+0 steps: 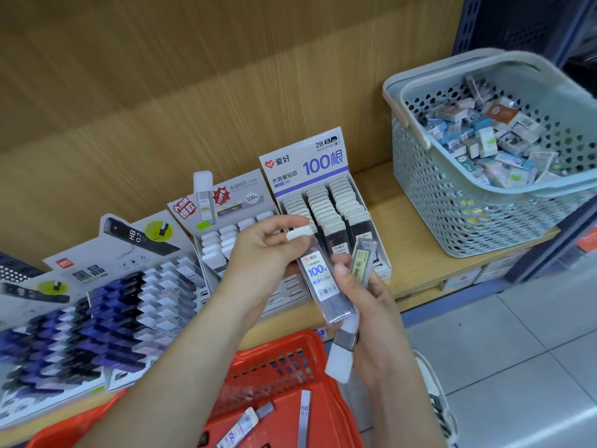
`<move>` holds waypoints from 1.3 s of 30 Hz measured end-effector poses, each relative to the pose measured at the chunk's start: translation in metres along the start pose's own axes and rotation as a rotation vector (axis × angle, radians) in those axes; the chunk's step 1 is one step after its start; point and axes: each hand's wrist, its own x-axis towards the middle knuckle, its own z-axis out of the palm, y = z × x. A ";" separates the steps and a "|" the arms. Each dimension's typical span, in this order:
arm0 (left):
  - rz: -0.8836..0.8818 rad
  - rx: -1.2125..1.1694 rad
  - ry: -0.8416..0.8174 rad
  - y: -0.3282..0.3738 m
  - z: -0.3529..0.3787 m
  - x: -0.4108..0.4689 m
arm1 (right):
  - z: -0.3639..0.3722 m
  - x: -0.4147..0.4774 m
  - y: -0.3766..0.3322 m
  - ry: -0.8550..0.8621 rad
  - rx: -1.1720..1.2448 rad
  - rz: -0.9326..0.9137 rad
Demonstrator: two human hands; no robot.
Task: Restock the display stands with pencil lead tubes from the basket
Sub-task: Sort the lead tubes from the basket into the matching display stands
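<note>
Fingers (281,223) of left hand (261,253) pinching lead tube (319,282) cap | right hand (374,312), just below, gripping it plus other tubes (363,261)

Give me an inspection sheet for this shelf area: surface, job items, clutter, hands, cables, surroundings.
Surface: wooden shelf, carrying the display stands.
Job's things: 100-label stand, rows look well filled; red basket below holds loose tubes.
Clutter: grey basket of small boxes on the shelf.
Hands: left hand pinches the cap of a 100-label tube; right hand grips that tube and others.
Cables: nothing seen.
Surroundings: tiled floor, blue shelf upright.
</note>
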 end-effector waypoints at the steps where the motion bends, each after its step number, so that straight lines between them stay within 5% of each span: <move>1: 0.023 -0.031 0.021 0.000 -0.005 0.001 | 0.000 -0.001 0.000 -0.004 0.023 0.023; 9: 0.166 0.143 0.108 -0.002 -0.016 0.006 | 0.002 0.004 0.020 0.081 0.287 0.130; 18: 0.312 0.373 0.094 -0.001 -0.007 0.019 | -0.026 0.017 0.020 0.525 0.630 0.036; 39: 0.529 0.798 -0.005 -0.034 0.022 0.023 | -0.024 0.017 0.021 0.528 0.714 0.029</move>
